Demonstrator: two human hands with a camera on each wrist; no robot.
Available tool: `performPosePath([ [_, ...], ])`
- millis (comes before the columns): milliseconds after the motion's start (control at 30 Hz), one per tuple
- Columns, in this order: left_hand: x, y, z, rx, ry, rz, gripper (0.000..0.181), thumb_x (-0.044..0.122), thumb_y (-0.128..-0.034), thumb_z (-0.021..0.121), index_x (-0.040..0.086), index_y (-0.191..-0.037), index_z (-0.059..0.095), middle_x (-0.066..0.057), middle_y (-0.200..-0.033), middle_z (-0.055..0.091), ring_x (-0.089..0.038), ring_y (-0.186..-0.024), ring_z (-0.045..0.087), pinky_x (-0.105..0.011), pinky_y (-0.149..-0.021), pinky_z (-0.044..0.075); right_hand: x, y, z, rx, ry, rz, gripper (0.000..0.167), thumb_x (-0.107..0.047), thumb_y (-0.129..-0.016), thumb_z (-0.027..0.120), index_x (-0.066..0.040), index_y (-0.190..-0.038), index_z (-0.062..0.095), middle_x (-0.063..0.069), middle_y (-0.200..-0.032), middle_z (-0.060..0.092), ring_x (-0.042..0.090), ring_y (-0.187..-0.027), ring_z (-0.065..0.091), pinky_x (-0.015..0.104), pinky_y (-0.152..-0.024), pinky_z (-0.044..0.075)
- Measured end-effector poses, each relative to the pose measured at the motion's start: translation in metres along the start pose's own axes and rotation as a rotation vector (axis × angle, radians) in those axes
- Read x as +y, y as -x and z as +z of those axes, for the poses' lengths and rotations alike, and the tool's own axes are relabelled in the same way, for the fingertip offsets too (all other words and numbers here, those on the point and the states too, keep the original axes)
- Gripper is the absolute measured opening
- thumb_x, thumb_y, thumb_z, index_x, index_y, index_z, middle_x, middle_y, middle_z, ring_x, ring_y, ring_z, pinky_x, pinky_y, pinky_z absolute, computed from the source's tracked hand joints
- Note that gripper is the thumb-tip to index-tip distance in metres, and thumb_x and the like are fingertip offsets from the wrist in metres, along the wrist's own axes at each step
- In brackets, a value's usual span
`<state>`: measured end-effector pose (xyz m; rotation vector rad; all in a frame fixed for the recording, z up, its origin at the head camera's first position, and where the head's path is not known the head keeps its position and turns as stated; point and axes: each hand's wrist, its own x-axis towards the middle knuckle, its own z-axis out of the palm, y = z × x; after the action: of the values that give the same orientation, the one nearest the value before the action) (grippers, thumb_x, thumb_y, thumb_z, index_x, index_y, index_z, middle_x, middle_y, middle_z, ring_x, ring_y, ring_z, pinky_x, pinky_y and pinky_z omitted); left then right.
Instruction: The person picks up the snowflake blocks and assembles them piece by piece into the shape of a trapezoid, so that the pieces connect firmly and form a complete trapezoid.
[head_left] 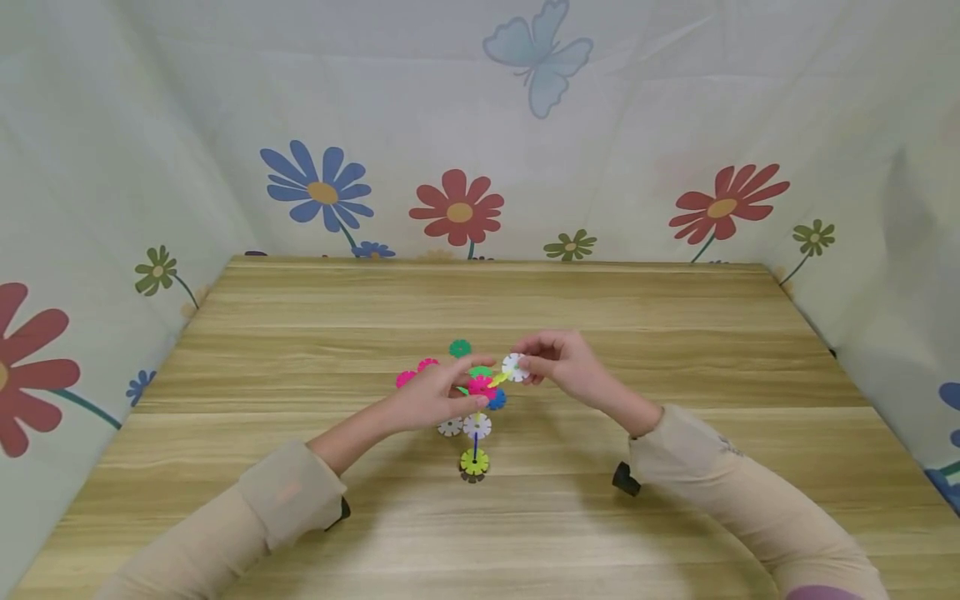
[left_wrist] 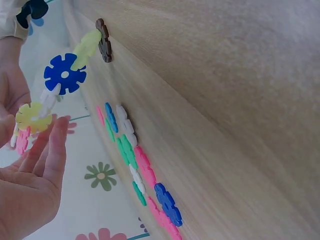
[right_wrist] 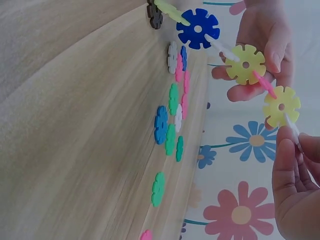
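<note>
A chain of notched plastic snowflake discs slants between the hands. Brown (left_wrist: 104, 40), pale yellow (left_wrist: 87, 49), blue (left_wrist: 65, 74), white (right_wrist: 222, 47), yellow (right_wrist: 246, 65), pink (right_wrist: 264, 83) and another yellow disc (right_wrist: 282, 107) are slotted edge to edge. The left hand (head_left: 431, 397) holds the chain around its yellow and pink discs, thumb on the near side. At the chain's upper right end, the right hand (head_left: 561, 367) pinches a white disc (head_left: 514, 367) between thumb and fingers. This white disc meets the last yellow one. Fingers partly cover both discs.
Loose discs lie on the wooden table (head_left: 675, 333) beyond and under the hands: green (head_left: 460, 348), pink (head_left: 406, 380), blue (head_left: 496, 399) and white (head_left: 450, 427) ones among them. A flower-printed curtain (head_left: 615, 142) surrounds the table's back and sides.
</note>
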<state>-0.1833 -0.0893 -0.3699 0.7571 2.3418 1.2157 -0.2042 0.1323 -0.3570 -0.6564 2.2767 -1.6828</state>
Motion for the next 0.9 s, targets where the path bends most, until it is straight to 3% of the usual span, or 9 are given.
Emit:
performPosePath([
  [167, -0.001, -0.001, 0.001, 0.016, -0.058, 0.031, 0.058, 0.034, -0.0851, 0.056, 0.016, -0.135, 0.034, -0.005, -0.132, 0.046, -0.023, -0.109, 0.054, -0.036, -0.087, 0.047, -0.003, 0.001, 0.000, -0.003, -0.006, 0.005, 0.017, 0.001, -0.085, 0.054, 0.010, -0.098, 0.060, 0.023, -0.084, 0.061, 0.014, -0.061, 0.059, 0.029, -0.058, 0.053],
  [233, -0.001, -0.002, 0.002, 0.023, -0.068, 0.048, 0.057, 0.034, -0.0851, 0.056, 0.015, -0.135, 0.035, -0.004, -0.133, 0.044, -0.020, -0.102, 0.056, -0.033, -0.082, 0.049, -0.004, 0.001, 0.001, -0.005, -0.006, 0.000, 0.017, 0.001, -0.085, 0.054, 0.011, -0.097, 0.060, 0.023, -0.084, 0.062, 0.016, -0.061, 0.059, 0.030, -0.058, 0.053],
  [333, 0.001, -0.003, 0.003, 0.025, -0.057, 0.059, 0.057, 0.036, -0.0851, 0.056, 0.016, -0.134, 0.035, -0.003, -0.104, 0.059, -0.013, -0.074, 0.054, -0.026, -0.065, 0.048, -0.006, 0.002, 0.001, -0.012, 0.000, -0.017, 0.017, 0.001, -0.084, 0.054, 0.011, -0.097, 0.060, 0.024, -0.083, 0.062, 0.019, -0.062, 0.060, 0.030, -0.058, 0.053],
  [433, 0.004, -0.004, 0.004, 0.024, -0.033, 0.070, 0.056, 0.038, -0.0857, 0.055, 0.017, -0.134, 0.036, 0.000, -0.074, 0.054, -0.010, -0.059, 0.044, -0.022, -0.057, 0.042, -0.008, 0.003, 0.001, -0.024, 0.004, -0.035, 0.017, 0.001, -0.084, 0.054, 0.010, -0.098, 0.060, 0.024, -0.084, 0.062, 0.017, -0.062, 0.060, 0.028, -0.058, 0.053],
  [600, 0.006, -0.007, 0.004, 0.019, -0.006, 0.097, 0.051, 0.039, -0.0878, 0.050, 0.019, -0.133, 0.038, 0.002, -0.063, 0.046, -0.007, -0.053, 0.038, -0.021, -0.051, 0.038, -0.012, 0.004, 0.002, -0.042, 0.014, -0.058, 0.018, -0.001, -0.084, 0.055, 0.009, -0.099, 0.060, 0.022, -0.084, 0.062, 0.016, -0.063, 0.060, 0.026, -0.058, 0.053],
  [700, 0.009, -0.007, 0.003, 0.015, -0.011, 0.103, 0.051, 0.041, -0.0882, 0.048, 0.020, -0.133, 0.039, -0.002, -0.063, 0.045, -0.009, -0.053, 0.038, -0.021, -0.049, 0.036, -0.013, 0.004, 0.002, -0.042, 0.009, -0.060, 0.018, -0.001, -0.085, 0.055, 0.009, -0.099, 0.060, 0.022, -0.083, 0.062, 0.013, -0.063, 0.059, 0.025, -0.058, 0.053],
  [800, 0.010, -0.006, 0.002, 0.009, 0.002, 0.105, 0.052, 0.041, -0.0886, 0.047, 0.017, -0.134, 0.038, -0.006, -0.078, 0.058, -0.012, -0.064, 0.053, -0.021, -0.058, 0.044, -0.013, 0.004, 0.001, -0.038, -0.001, -0.061, 0.019, -0.001, -0.085, 0.055, 0.010, -0.099, 0.059, 0.020, -0.082, 0.063, 0.012, -0.062, 0.058, 0.027, -0.058, 0.053],
  [900, 0.010, -0.005, 0.001, 0.002, 0.041, 0.092, 0.053, 0.039, -0.0891, 0.047, 0.013, -0.134, 0.036, -0.012, -0.099, 0.062, -0.022, -0.082, 0.063, -0.024, -0.068, 0.050, -0.012, 0.004, 0.000, -0.028, -0.004, -0.056, 0.020, -0.003, -0.085, 0.056, 0.008, -0.101, 0.058, 0.018, -0.083, 0.063, 0.017, -0.063, 0.060, 0.029, -0.059, 0.053],
])
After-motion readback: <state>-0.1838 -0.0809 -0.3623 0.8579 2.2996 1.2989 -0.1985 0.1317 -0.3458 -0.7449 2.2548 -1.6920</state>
